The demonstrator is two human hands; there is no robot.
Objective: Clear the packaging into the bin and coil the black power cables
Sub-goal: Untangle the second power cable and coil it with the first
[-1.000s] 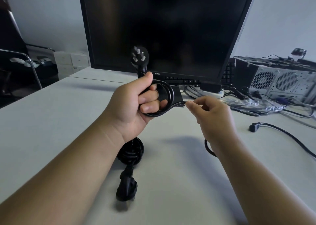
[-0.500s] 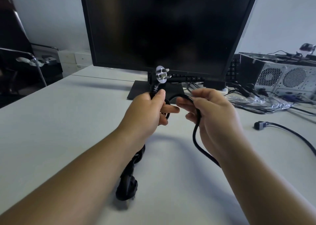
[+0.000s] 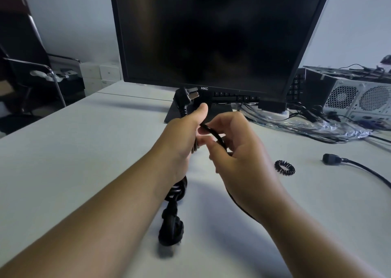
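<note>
Black power cable (image 3: 212,132): gripped in left hand (image 3: 179,138), fingers curled round it, plug (image 3: 187,96) standing above the thumb; right hand (image 3: 241,153) pinches the strand just beside.
Coiled cable (image 3: 172,224): on table (image 3: 84,150), below left wrist.
Spiral ring (image 3: 284,167): right of right hand.
Clear packaging (image 3: 321,127): beyond right hand.

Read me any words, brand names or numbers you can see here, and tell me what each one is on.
"HKC": white letters on the lower bezel of the monitor.
Keys of the keyboard behind the monitor: legends too small to read.
White boxes at far left: small marks, too blurred to read.
</note>
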